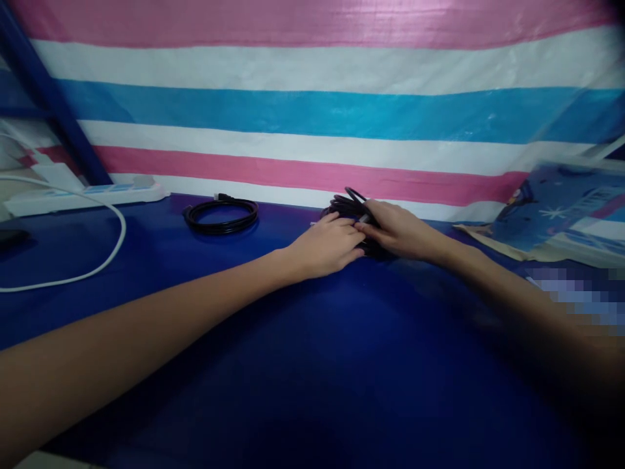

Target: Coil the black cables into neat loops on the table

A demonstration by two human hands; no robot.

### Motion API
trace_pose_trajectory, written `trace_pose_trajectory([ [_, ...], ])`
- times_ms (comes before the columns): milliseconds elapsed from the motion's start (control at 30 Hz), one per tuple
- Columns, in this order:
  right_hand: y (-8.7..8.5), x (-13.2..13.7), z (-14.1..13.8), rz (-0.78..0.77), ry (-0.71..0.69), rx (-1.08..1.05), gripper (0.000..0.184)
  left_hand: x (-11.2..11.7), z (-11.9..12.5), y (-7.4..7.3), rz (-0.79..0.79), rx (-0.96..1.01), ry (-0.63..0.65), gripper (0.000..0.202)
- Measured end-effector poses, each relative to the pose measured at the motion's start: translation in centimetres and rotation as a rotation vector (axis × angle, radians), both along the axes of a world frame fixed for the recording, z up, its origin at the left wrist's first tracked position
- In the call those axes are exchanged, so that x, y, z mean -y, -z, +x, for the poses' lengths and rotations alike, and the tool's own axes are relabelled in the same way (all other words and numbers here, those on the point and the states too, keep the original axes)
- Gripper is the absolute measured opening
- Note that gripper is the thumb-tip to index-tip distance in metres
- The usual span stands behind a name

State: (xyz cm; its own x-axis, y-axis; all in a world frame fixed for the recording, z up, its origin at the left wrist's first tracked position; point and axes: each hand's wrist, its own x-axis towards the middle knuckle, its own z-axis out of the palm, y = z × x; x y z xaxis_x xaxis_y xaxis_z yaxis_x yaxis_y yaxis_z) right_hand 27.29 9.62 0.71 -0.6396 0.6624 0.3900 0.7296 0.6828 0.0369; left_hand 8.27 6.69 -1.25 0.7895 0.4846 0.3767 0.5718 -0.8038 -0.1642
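A bundle of black cable lies at the back middle of the blue table, gathered in loose loops. My right hand grips it from the right, thumb on the near side and the other fingers partly hidden behind the loops. From the left, my left hand is closed over the near side of the same bundle, its fingertips close to my right thumb. Part of the bundle is covered by both hands. To their left, a second black cable rests in a neat flat coil, with a plug end on top.
A white power strip stands at the back left, with a white cord looping over the table. A dark flat object is at the left edge. At right sits a blue translucent package. A striped sheet hangs behind.
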Motion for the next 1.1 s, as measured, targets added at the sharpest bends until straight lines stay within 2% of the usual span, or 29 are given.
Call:
trace_pose_trajectory([
  [67, 0.3, -0.1, 0.0, -0.017, -0.054, 0.024, 0.031, 0.7, -1.4, -0.5, 0.067, 0.026, -0.065, 0.035],
  [167, 0.7, 0.0, -0.2, -0.019, -0.087, 0.061, 0.04, 0.2, -2.1, -1.8, 0.122, 0.251, -0.184, 0.033],
  [233, 0.9, 0.1, -0.3, -0.006, -0.103, 0.085, 0.048, -1.1, -1.4, -3.0, 0.08, 0.373, -0.126, 0.035],
  [267, 0.9, 0.1, -0.3, 0.001, -0.113, 0.094, 0.052, -1.9, -0.9, -3.5, 0.031, 0.36, -0.059, 0.04],
  [300, 1.0, 0.1, -0.2, 0.009, -0.123, 0.099, 0.053, -2.8, -0.3, -3.9, -0.025, 0.305, 0.002, 0.045],
  [367, 1.0, 0.2, 0.1, 0.026, -0.124, 0.108, 0.054, -4.5, 0.5, -4.3, -0.167, 0.166, 0.027, 0.047],
  [433, 0.8, 0.4, 0.7, 0.036, -0.092, 0.106, 0.054, -5.9, 0.8, -3.9, -0.33, 0.081, -0.01, 0.048],
  [500, 0.6, 0.5, 1.4, 0.043, -0.033, 0.057, 0.058, -6.7, 0.7, -2.9, -0.419, 0.076, -0.013, 0.048],
  [600, 0.7, 0.4, 2.3, 0.04, 0.057, -0.076, 0.057, -7.0, 0.2, -1.1, -0.4, 0.118, 0.018, 0.045],
  [733, 1.8, -0.4, 2.7, -0.033, 0.095, -0.108, 0.058, -6.4, 0.2, 0.2, -0.338, 0.226, -0.062, 0.044],
  [867, 2.4, -0.6, 2.6, -0.021, 0.134, -0.116, 0.06, -5.6, 0.7, 0.1, -0.245, 0.36, -0.136, 0.043],
  [967, 1.5, 0.1, 2.5, 0.014, 0.159, -0.128, 0.058, -4.9, 0.4, -0.8, -0.174, 0.483, -0.146, 0.044],
  [1033, 0.4, 0.9, 2.3, 0.065, 0.151, -0.12, 0.056, -4.2, -1.1, -1.7, -0.137, 0.542, -0.156, 0.044],
  [1100, -0.9, 2.0, 1.7, 0.149, 0.118, -0.107, 0.053, -3.3, -4.0, -2.4, -0.135, 0.509, -0.244, 0.044],
])
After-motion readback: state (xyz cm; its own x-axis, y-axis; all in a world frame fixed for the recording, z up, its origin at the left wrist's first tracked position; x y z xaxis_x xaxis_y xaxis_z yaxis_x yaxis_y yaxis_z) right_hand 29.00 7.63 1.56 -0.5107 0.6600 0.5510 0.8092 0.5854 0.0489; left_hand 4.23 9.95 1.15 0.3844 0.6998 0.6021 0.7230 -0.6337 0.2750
